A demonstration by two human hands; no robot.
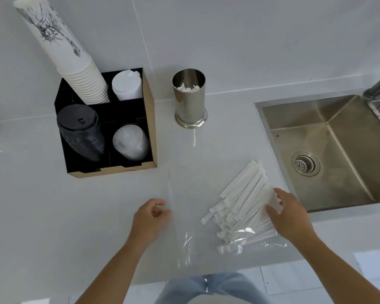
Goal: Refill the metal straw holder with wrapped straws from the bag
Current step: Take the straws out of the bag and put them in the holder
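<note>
The metal straw holder (190, 99) stands upright at the back of the counter, with a few white wrapped ends showing inside. A pile of white wrapped straws (241, 205) lies fanned out on the counter, partly inside a clear plastic bag (184, 244). My right hand (291, 213) rests on the right side of the pile, fingers spread over the straws. My left hand (149, 218) pinches the bag's thin left edge, fingers curled. One loose straw (194, 138) lies just in front of the holder.
A black and cardboard organiser (149, 119) at the left holds stacked paper cups (68, 55), black lids (79, 130) and clear lids (130, 142). A steel sink (329, 150) is sunk into the counter at the right. The counter's front edge runs just below the bag.
</note>
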